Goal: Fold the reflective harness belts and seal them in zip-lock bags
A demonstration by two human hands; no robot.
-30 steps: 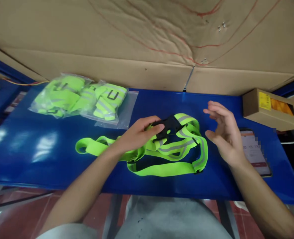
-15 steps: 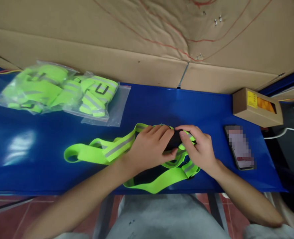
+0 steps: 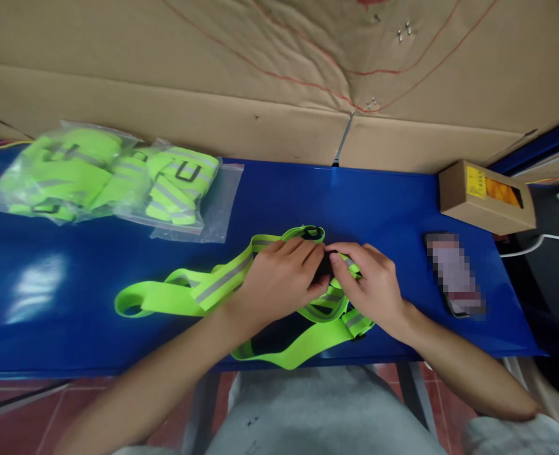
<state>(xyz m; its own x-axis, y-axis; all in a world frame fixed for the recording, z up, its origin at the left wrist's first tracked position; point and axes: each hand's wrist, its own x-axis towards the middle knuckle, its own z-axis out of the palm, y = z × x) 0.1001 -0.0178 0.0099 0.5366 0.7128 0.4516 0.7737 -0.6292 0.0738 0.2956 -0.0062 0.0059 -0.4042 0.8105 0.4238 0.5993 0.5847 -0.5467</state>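
Note:
A bright yellow-green reflective strap (image 3: 222,282) with a grey stripe lies in loops on the blue table, partly under both hands. My left hand (image 3: 283,273) is closed over it, holding a black piece (image 3: 324,268) of the strap, most of which the fingers hide. Just to the right, my right hand (image 3: 369,278) pinches the strap between thumb and fingers, beside the black piece. The fingertips of the two hands nearly meet. One loop of strap hangs toward the table's front edge.
Clear plastic bags (image 3: 179,183) with folded reflective straps lie at the back left of the blue table (image 3: 288,196). A cardboard box (image 3: 482,196) and a phone (image 3: 454,275) are on the right. Brown cardboard (image 3: 203,95) with red wires stands behind.
My hands have drawn closer together over the black piece, and less of it shows between them. A small loop of strap now shows behind my left fingers. The view has shifted slightly.

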